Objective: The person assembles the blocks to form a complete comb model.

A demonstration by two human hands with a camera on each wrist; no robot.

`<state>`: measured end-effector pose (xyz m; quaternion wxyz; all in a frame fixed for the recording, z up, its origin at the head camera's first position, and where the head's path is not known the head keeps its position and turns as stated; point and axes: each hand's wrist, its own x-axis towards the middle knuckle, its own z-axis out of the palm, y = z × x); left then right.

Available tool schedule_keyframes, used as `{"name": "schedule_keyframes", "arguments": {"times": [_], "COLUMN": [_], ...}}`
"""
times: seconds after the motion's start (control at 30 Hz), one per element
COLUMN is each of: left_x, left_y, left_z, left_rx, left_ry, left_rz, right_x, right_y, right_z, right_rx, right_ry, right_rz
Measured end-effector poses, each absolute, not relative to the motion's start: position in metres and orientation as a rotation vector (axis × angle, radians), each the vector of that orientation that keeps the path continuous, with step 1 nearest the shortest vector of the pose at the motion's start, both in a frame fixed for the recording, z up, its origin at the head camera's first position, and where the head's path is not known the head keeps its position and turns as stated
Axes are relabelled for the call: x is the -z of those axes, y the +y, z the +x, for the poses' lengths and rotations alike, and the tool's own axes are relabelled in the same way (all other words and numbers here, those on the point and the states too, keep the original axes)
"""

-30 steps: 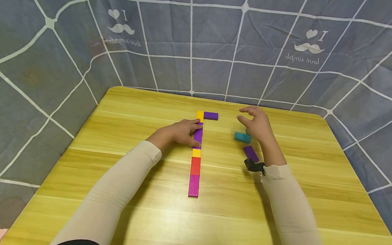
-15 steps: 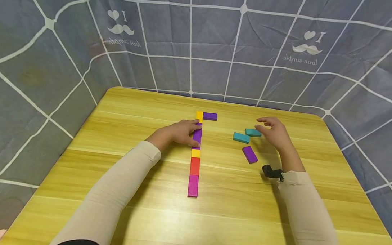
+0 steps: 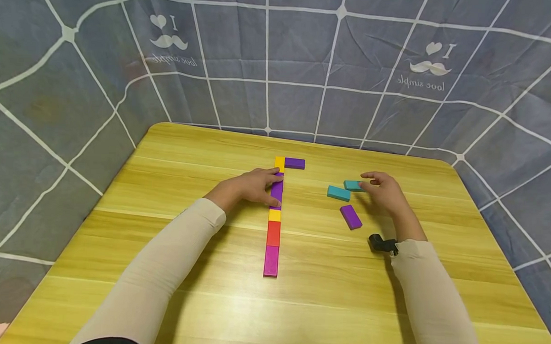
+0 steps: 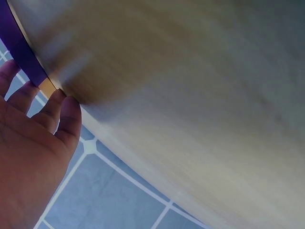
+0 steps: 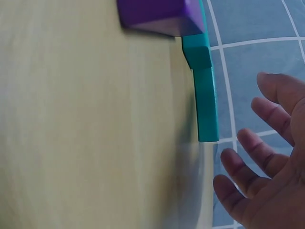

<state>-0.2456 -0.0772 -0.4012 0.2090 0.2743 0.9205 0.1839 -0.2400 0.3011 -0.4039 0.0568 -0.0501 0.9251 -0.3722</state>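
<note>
Down the middle of the table runs a column of flat domino-like blocks, with a yellow block (image 3: 280, 163) at its far end, then purple blocks (image 3: 277, 191), another yellow one, a red block (image 3: 274, 233) and a magenta block (image 3: 271, 261) nearest me. One purple block (image 3: 295, 163) juts right from the far end. My left hand (image 3: 257, 185) rests its fingertips along the purple part of the column. My right hand (image 3: 386, 192) hovers beside the farther teal block (image 3: 352, 185), its thumb overlapping that block's end in the head view; the right wrist view shows the fingers (image 5: 257, 152) apart and holding nothing.
A second teal block (image 3: 338, 193) lies left of the first, and a loose purple block (image 3: 351, 216) lies nearer me. The wooden table (image 3: 325, 305) ends at a grey grid-patterned curtain (image 3: 298, 51) behind it. A black wrist camera (image 3: 382, 244) sits at the right wrist.
My right hand has moved right and toward me, uncovering the farther teal block, then lowered slightly beside it. The left hand stays on the column.
</note>
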Motion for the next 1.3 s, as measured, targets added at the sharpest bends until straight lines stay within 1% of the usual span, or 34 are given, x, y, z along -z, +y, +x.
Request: {"name": "schedule_keyframes", "arguments": {"times": [0.63, 1.13, 1.3], "left_x": [0.4, 0.401, 0.4], "left_y": [-0.078, -0.078, -0.078], "left_z": [-0.244, -0.245, -0.245], "left_rx": [-0.512, -0.519, -0.521], "left_ry": [2.571, 2.569, 2.567], "left_rz": [0.756, 0.764, 0.769], "right_x": [0.415, 0.411, 0.411], "right_y": [0.301, 0.293, 0.29], "right_z": [-0.245, -0.247, -0.246], "right_rx": [1.092, 0.893, 0.832], "right_ry": [2.74, 2.853, 2.867], "right_rz": [-0.125, -0.344, -0.329]}}
